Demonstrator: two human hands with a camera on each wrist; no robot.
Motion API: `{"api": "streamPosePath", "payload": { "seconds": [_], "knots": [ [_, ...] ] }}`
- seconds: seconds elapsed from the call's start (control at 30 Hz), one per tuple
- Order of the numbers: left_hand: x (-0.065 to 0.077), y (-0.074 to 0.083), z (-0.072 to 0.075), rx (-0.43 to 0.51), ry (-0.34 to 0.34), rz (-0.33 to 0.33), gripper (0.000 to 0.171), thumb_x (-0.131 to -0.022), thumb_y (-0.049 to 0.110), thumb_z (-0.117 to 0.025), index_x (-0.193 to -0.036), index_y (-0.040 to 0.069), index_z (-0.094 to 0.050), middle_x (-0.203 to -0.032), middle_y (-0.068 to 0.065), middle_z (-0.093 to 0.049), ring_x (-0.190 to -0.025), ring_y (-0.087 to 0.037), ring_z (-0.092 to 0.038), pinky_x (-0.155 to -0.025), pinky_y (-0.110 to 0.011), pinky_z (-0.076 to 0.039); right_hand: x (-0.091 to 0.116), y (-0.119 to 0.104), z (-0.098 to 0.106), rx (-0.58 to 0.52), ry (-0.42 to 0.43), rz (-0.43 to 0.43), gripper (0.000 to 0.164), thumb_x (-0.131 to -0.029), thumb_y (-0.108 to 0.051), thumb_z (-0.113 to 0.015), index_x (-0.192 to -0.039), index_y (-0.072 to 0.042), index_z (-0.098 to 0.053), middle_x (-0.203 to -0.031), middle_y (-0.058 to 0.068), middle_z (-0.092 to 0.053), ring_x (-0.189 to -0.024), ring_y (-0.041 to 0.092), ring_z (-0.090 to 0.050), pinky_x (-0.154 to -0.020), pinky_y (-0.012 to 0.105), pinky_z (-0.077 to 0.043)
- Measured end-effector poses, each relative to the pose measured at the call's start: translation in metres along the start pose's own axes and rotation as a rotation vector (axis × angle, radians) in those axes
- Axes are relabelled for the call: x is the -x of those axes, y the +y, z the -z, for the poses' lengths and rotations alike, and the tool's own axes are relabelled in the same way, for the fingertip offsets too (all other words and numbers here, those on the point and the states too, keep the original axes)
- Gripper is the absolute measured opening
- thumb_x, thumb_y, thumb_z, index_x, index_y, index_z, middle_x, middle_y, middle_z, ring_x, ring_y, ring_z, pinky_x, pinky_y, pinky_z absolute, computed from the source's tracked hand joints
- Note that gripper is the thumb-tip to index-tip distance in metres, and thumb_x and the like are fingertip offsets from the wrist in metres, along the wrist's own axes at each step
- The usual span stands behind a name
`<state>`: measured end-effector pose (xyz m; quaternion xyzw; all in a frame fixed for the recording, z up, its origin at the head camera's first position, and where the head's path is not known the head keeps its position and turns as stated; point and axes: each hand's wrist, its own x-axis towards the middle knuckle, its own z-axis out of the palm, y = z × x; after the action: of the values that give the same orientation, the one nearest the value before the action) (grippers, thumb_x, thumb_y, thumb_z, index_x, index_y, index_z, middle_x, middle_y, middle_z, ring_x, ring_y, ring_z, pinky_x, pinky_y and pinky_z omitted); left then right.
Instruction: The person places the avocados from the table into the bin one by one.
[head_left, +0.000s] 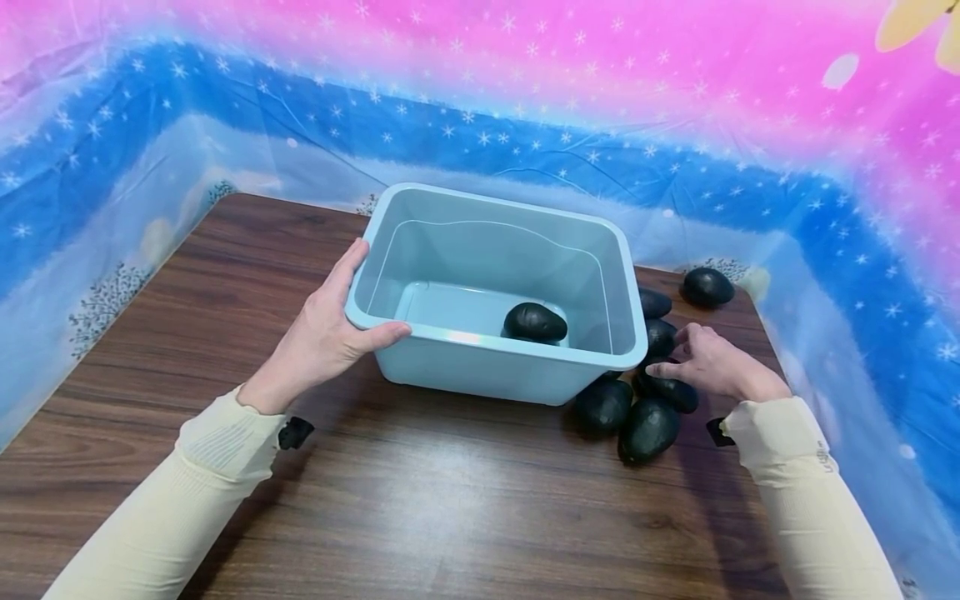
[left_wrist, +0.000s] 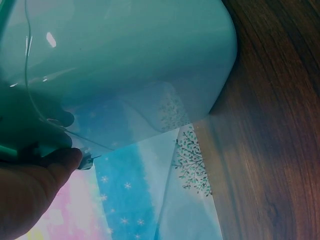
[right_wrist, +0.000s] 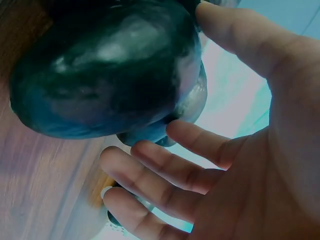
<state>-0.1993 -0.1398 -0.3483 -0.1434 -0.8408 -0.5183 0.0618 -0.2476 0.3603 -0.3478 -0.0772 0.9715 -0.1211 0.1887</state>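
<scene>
A pale blue plastic bin [head_left: 480, 375] stands on the table, one dark avocado [head_left: 535, 322] lying on its floor. My left hand [head_left: 315, 342] grips the bin's left front corner, thumb over the rim; the left wrist view shows that hand [left_wrist: 30, 195] at the rim too. To the right of the bin, my right hand [head_left: 716, 362] reaches over a cluster of dark avocados [head_left: 648, 429]. In the right wrist view its fingers are spread and loosely bent beside a large avocado [right_wrist: 105, 70], with the thumb near it; whether they touch cannot be told.
A lone avocado [head_left: 707, 287] sits near the table's far right corner. The brown wooden table [head_left: 450, 500] ends at a patterned pink and blue cloth [head_left: 525, 108] that hangs behind and along both sides. The bin's right wall hides part of the cluster.
</scene>
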Motion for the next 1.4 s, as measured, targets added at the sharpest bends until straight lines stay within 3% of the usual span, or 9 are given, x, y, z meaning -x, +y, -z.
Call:
{"api": "streamPosePath", "payload": {
  "seconds": [0.13,0.37,0.7,0.93,1.13,1.4],
  "knots": [
    [0.0000,-0.0007,-0.0007,0.002,-0.001,-0.008,0.099,-0.077,0.040,-0.082,-0.155,0.030,-0.020,-0.149,-0.001,-0.037,-0.120,-0.021,-0.047,-0.095,-0.046,-0.040,0.0009,-0.0005,-0.0015,0.016,-0.007,0.002,0.090,-0.085,-0.063,-0.063,-0.128,0.012,-0.040,-0.124,0.035,-0.048,-0.106,0.044,-0.056,-0.083,0.054,-0.047],
    [0.0018,0.0005,-0.0002,-0.005,0.002,0.018,0.101,-0.078,0.040,-0.082,-0.156,0.029,-0.017,-0.153,0.000,-0.030,-0.125,-0.021,-0.043,-0.098,-0.047,-0.038,0.0013,-0.0014,-0.0043,0.016,-0.080,-0.087,0.102,-0.079,-0.074,-0.060,-0.125,0.013,-0.030,-0.110,0.029,-0.056,-0.097,0.038,-0.060,-0.074,0.047,-0.049],
    [0.0022,-0.0012,-0.0010,-0.045,0.007,0.019,0.104,-0.078,0.042,-0.081,-0.157,0.023,-0.014,-0.158,0.004,-0.020,-0.135,-0.022,-0.034,-0.104,-0.049,-0.034,0.0019,-0.0021,-0.0065,0.021,-0.086,-0.084,0.085,-0.080,-0.072,-0.060,-0.115,0.003,-0.041,-0.105,0.020,-0.056,-0.092,0.032,-0.059,-0.073,0.045,-0.047],
    [0.0027,-0.0015,-0.0007,-0.048,0.007,0.025,0.104,-0.079,0.042,-0.080,-0.157,0.023,-0.015,-0.159,0.003,-0.019,-0.136,-0.022,-0.034,-0.104,-0.049,-0.033,0.0020,0.0001,-0.0079,0.013,-0.089,-0.062,0.087,-0.077,-0.072,-0.064,-0.118,0.001,-0.041,-0.115,0.023,-0.054,-0.102,0.036,-0.056,-0.078,0.049,-0.047],
    [0.0028,-0.0015,-0.0006,-0.040,0.007,0.024,0.103,-0.079,0.042,-0.080,-0.157,0.024,-0.015,-0.158,0.002,-0.022,-0.133,-0.023,-0.037,-0.102,-0.049,-0.035,0.0027,0.0002,-0.0086,0.004,-0.106,-0.044,0.087,-0.080,-0.069,-0.063,-0.125,0.001,-0.040,-0.123,0.026,-0.052,-0.108,0.039,-0.055,-0.080,0.050,-0.046],
    [0.0017,0.0004,-0.0002,-0.021,0.001,0.016,0.102,-0.078,0.039,-0.081,-0.156,0.028,-0.016,-0.156,0.001,-0.025,-0.129,-0.023,-0.041,-0.099,-0.048,-0.038,0.0071,0.0009,0.0007,0.004,-0.064,-0.036,0.087,-0.082,-0.071,-0.059,-0.127,0.001,-0.042,-0.125,0.027,-0.053,-0.110,0.042,-0.054,-0.081,0.054,-0.046]
  ]
}}
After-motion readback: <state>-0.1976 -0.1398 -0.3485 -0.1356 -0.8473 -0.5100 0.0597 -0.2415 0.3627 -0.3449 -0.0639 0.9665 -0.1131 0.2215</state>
